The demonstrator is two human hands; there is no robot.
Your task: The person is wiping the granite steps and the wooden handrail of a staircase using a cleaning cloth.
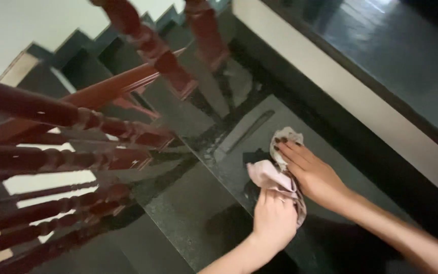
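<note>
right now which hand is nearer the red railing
Left. The left hand grips the near end of the cloth, on the side toward the railing. The right hand presses the cloth's far end flat on the step, farther from the railing.

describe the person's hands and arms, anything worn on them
Both forearms are bare as far as the picture shows, with no sleeves, watch or bracelet in view. The right hand has dark polish on its fingernails. The left hand seems to carry a small pale ring on one finger, though it is too small to be sure. No gloves on either hand.
</note>
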